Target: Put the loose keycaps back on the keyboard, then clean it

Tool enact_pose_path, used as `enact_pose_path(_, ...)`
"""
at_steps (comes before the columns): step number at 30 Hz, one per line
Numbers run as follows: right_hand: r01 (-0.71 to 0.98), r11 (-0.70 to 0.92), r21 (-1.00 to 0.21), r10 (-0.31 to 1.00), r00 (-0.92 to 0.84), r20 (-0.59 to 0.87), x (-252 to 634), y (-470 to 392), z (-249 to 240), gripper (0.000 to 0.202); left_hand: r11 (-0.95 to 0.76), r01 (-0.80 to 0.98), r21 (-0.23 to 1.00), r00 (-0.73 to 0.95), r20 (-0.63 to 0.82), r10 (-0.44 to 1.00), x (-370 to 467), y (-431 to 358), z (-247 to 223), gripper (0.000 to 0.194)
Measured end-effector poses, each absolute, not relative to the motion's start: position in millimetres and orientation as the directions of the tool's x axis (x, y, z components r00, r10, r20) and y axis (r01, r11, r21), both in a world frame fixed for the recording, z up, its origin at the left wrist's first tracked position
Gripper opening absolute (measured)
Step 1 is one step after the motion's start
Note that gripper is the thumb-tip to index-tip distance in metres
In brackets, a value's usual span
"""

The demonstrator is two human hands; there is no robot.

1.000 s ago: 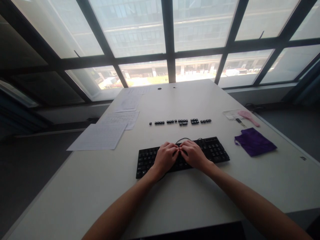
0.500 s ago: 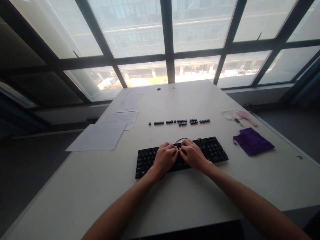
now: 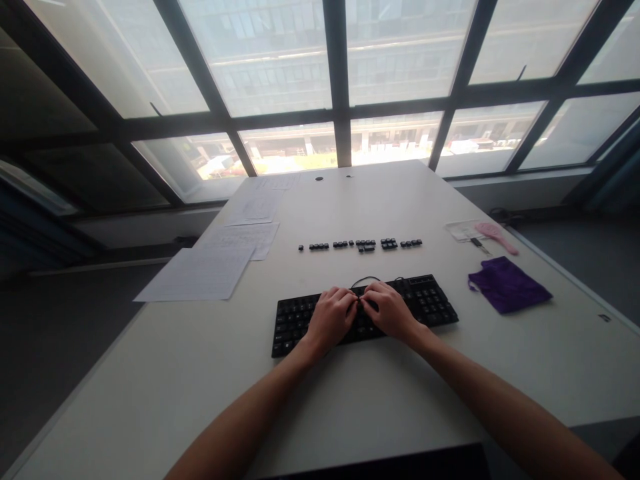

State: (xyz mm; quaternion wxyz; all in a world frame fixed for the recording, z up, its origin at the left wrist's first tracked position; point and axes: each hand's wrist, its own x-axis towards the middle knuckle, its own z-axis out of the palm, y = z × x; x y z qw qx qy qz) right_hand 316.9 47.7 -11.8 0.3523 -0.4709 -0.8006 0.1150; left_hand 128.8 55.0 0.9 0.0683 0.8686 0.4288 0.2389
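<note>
left hand (image 3: pixel 331 315) grip: curled over keyboard (image 3: pixel 295 320), hold unclear | right hand (image 3: pixel 389 309) grip: same, fingertips meeting the left's | keyboard: under both grips, on counter (image 3: pixel 200 360) | loose keycaps (image 3: pixel 363 245): row beyond grips

Purple pouch (image 3: pixel 509 285), pink brush (image 3: pixel 495 235), papers (image 3: pixel 200 273)

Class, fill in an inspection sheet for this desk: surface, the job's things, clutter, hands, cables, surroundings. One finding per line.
Surface: white table, bare at the near edge.
Job's things: black keyboard; row of loose keycaps laid out beyond it.
Clutter: paper sheets on the left; purple pouch and pink brush on the right.
Hands: left hand and right hand meet over the keyboard's middle, fingertips together; what they pinch cannot be told.
Cables: thin black cable looping behind the keyboard.
Surroundings: large windows with dark frames.
</note>
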Motion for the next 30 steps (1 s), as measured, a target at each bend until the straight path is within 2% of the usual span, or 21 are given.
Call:
enact_pose_path(6, 0.652, 0.482, -0.585, 0.858, -0.218, 0.465, 322.3, 45.3, -9.5, 0.016, -0.62, 0.694, 0.365, 0.493, 0.387, 0.779, 127.5, 51.6, 1.3, 0.017)
enact_pose_path(11, 0.71, 0.384, -0.591, 0.889, -0.112, 0.443, 338.4, 63.0, -3.7, 0.017, -0.592, 0.689, 0.417, 0.45, 0.394, 0.801, 124.7, 69.5, 12.1, 0.02)
enact_pose_path(17, 0.874, 0.226, -0.429, 0.934, -0.07, 0.35, 356.5, 131.0, 4.5, 0.025, -0.535, 0.749, 0.39, 0.39, 0.393, 0.832, 149.5, 151.1, 24.0, 0.022)
enact_pose_path(23, 0.949, 0.228, -0.216, 0.95, -0.167, 0.265, 352.1, 181.2, 4.1, 0.026, -0.432, 0.821, 0.373, 0.351, 0.267, 0.898, 183.4, 209.3, 10.7, 0.02)
enact_pose_path(30, 0.921, 0.339, -0.192, 0.929, -0.296, 0.221, 350.2, 202.5, -5.4, 0.03, -0.414, 0.831, 0.371, 0.343, 0.244, 0.907, 194.1, 220.2, -3.3, 0.019)
